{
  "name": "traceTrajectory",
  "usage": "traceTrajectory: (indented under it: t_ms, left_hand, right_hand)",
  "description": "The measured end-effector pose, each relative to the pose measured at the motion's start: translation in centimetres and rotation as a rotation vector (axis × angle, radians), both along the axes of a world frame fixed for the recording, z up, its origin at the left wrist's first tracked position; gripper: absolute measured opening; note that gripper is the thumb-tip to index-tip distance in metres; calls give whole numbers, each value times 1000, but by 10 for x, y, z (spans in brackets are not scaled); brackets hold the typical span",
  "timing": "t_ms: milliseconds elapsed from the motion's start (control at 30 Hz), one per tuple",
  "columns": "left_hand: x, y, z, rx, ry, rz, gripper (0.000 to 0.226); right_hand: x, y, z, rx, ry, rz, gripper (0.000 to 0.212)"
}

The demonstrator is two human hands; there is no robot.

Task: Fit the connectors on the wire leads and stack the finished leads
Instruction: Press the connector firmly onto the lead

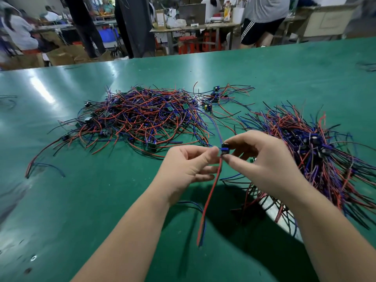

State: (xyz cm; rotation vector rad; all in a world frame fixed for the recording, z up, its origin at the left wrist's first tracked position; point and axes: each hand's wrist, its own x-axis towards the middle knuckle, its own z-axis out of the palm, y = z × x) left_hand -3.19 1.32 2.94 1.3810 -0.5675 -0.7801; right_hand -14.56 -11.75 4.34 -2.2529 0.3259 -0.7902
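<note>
My right hand (262, 159) pinches a small blue and black connector (224, 150) between thumb and forefinger, above the green table (81, 200). My left hand (189, 165) pinches the wires right beside that connector. A red wire lead (209, 198) hangs down from the connector toward me, with a blue wire running along its lower end. Another blue wire runs up from the connector toward the far pile. A loose heap of red, blue and black leads (138, 117) lies ahead on the left. A fanned stack of leads (317, 151) lies to the right, partly behind my right forearm.
A small cluster of leads with connectors (213, 98) lies between the two piles at the back. Stray wires (46, 165) lie on the left of the table. Beyond the far table edge stand people, workbenches and red stools.
</note>
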Motion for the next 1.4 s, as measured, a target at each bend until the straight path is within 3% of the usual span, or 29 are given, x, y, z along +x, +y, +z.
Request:
traceTrajectory:
  t_ms: [100, 200, 267, 333, 367, 467, 600, 800, 900, 1067, 1133, 1267, 1400]
  left_hand:
    - [23, 11, 0, 87, -375, 281, 17]
    - [52, 28, -7, 418, -826, 657, 22]
    - [65, 34, -15, 533, -889, 738, 20]
    - [75, 36, -27, 630, -897, 677, 17]
    - [77, 36, -32, 717, -906, 622, 27]
    - [82, 36, -39, 884, -915, 548, 47]
    - [84, 37, -36, 790, -930, 660, 23]
    - [73, 36, -21, 227, -768, 813, 18]
    - [62, 29, -4, -119, -521, 750, 26]
    - [44, 26, 16, -492, -95, 621, 18]
    - [39, 26, 21, -571, 30, 580, 3]
    - [29, 21, 27, -573, 207, 370, 19]
    - [10, 11, 23, -427, 188, 203, 33]
  right_hand:
    - [-6, -12, 9, 99, -117, -268, 19]
    - [-16, -32, 15, 101, -96, -538, 24]
    - [-19, -38, 15, 21, 13, -653, 40]
    - [-18, -35, 14, 4, 28, -691, 49]
    - [-17, -32, 14, -4, 15, -676, 49]
    - [-12, -23, 12, -44, 15, -516, 40]
    - [-5, -10, 4, -82, 62, -311, 26]
    - [1, 0, -3, -63, 47, -200, 22]
    - [2, -2, -3, 11, 43, -226, 23]
    - [2, -5, -4, 154, 53, -255, 27]
    - [2, -6, -4, 212, 56, -241, 29]
    - [6, -3, -4, 456, 33, -119, 32]
    - [9, 7, -1, 817, -102, 164, 15]
